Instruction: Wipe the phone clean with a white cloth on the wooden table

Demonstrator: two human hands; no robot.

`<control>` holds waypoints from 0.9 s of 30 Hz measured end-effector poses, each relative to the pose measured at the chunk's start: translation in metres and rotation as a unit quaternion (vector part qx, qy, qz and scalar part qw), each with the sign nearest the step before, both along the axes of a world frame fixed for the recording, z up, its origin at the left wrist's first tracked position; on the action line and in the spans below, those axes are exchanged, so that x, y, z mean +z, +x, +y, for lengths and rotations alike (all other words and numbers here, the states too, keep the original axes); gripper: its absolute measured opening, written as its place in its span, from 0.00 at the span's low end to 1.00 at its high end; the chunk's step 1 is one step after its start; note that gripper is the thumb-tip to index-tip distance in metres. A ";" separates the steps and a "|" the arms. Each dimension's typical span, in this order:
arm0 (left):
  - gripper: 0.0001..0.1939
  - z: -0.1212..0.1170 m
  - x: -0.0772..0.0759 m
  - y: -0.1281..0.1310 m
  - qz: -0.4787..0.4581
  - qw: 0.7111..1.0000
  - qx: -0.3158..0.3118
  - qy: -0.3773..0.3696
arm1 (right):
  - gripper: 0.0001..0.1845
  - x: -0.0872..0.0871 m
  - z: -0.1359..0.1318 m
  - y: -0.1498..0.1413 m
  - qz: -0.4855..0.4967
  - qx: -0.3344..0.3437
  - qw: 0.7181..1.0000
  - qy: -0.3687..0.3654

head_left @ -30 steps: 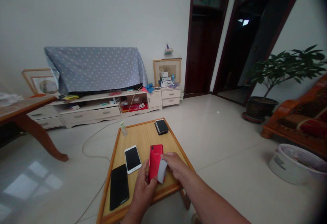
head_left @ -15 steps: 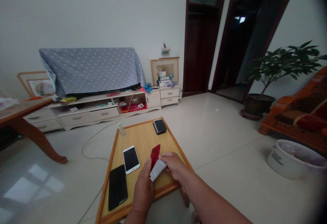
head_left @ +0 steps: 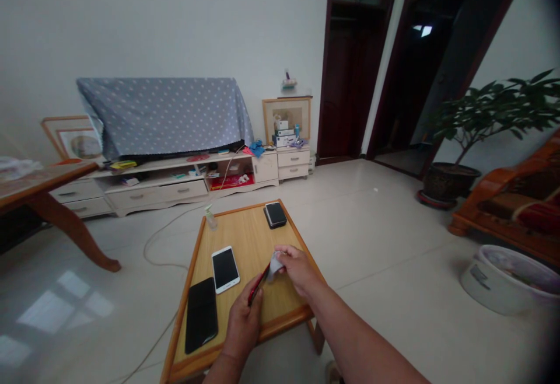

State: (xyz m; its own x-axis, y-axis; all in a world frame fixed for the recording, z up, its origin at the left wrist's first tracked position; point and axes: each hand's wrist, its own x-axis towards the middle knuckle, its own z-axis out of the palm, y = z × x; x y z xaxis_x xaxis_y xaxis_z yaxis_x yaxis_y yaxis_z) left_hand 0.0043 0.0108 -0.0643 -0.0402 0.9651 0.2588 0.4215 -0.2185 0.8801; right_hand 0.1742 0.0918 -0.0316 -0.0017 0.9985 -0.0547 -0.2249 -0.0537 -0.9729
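My left hand (head_left: 245, 317) is closed around the lower end of a red phone (head_left: 258, 288), which is turned nearly edge-on above the small wooden table (head_left: 254, 238). My right hand (head_left: 298, 268) pinches a crumpled pale grey cloth (head_left: 275, 264) at the phone's upper end. Left of the hands, a white phone (head_left: 226, 269) with a dark screen lies flat. A larger black phone (head_left: 202, 316) is nearer to me. At the far right corner rests a stack of phones (head_left: 275, 214). A clear pump bottle (head_left: 210, 219) stands at the far left corner.
A cable (head_left: 163, 264) runs over the floor left of the table. Beyond stands a white TV cabinet (head_left: 151, 196) with a spotted cloth (head_left: 170, 117) above it. To the right are a white bucket (head_left: 490, 282), a potted plant (head_left: 450, 180) and a wooden sofa (head_left: 503, 188).
The red phone has turned from showing its red face to nearly edge-on. My right hand and the cloth have moved up and away from my left hand. The view has shifted slightly.
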 end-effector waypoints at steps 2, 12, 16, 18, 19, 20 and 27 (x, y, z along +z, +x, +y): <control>0.23 0.000 0.002 0.000 -0.005 1.000 -0.004 0.002 | 0.21 -0.006 0.004 -0.005 -0.017 -0.010 1.000 0.008; 0.23 0.001 -0.001 -0.005 -0.013 1.000 0.019 -0.021 | 0.13 -0.014 0.023 -0.003 -0.097 -0.043 0.993 0.041; 0.22 0.003 -0.006 -0.008 -0.006 1.000 0.012 -0.021 | 0.10 -0.007 0.016 -0.012 -0.113 -0.005 0.992 0.050; 0.22 0.004 -0.005 -0.008 -0.010 1.000 0.019 -0.022 | 0.08 -0.003 0.004 -0.022 -0.121 0.021 0.991 0.058; 0.21 0.003 -0.005 -0.008 -0.014 0.999 0.022 -0.024 | 0.08 -0.001 -0.003 -0.027 -0.126 0.034 0.989 0.063; 0.21 0.002 -0.004 -0.008 -0.017 0.999 0.024 -0.027 | 0.07 0.001 -0.012 -0.033 -0.133 0.049 0.987 0.070; 0.15 -0.003 -0.003 -0.009 -0.031 0.998 0.032 -0.038 | 0.07 0.010 -0.056 -0.059 -0.196 0.126 0.959 0.163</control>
